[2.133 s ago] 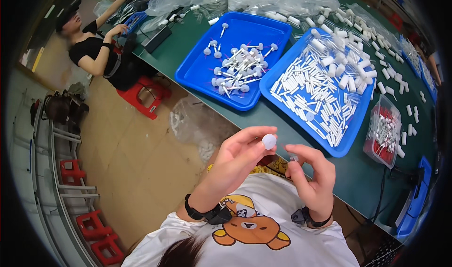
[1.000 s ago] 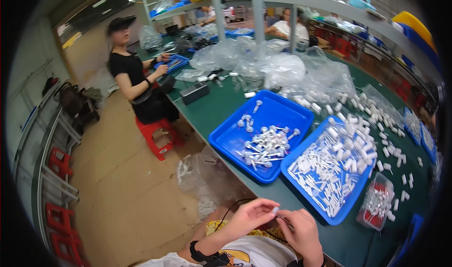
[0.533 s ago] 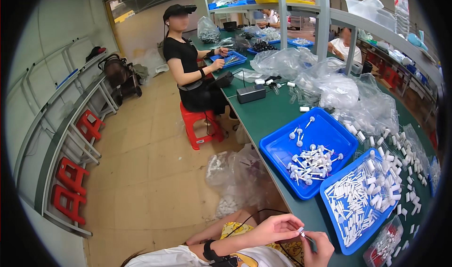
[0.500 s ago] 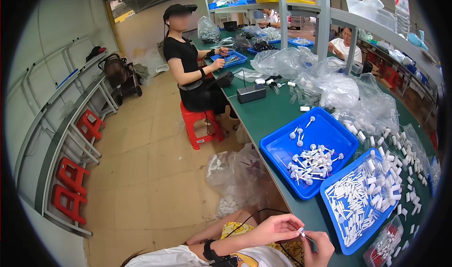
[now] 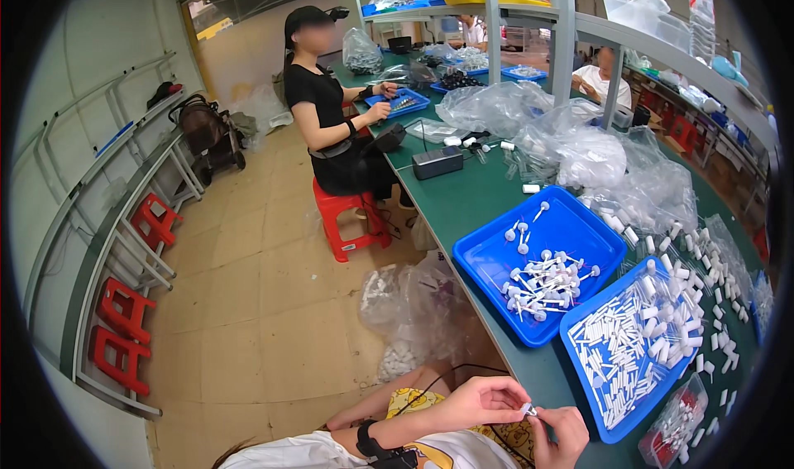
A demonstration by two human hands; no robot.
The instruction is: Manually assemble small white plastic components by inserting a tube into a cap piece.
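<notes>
I have both hands low at the near edge of the green surface [image 5: 463, 204]: left hand [image 5: 475, 403] and right hand [image 5: 562, 432] each pinch the small white plastic stick part [image 5: 527, 409], grip clamped. I judge I'm mid-assembly; next, seat it squarely.

Red stools [image 5: 124, 328] stand on the floor well left of the green counter [image 5: 463, 200]; a co-worker [image 5: 331, 113] sits at its far end.
</notes>
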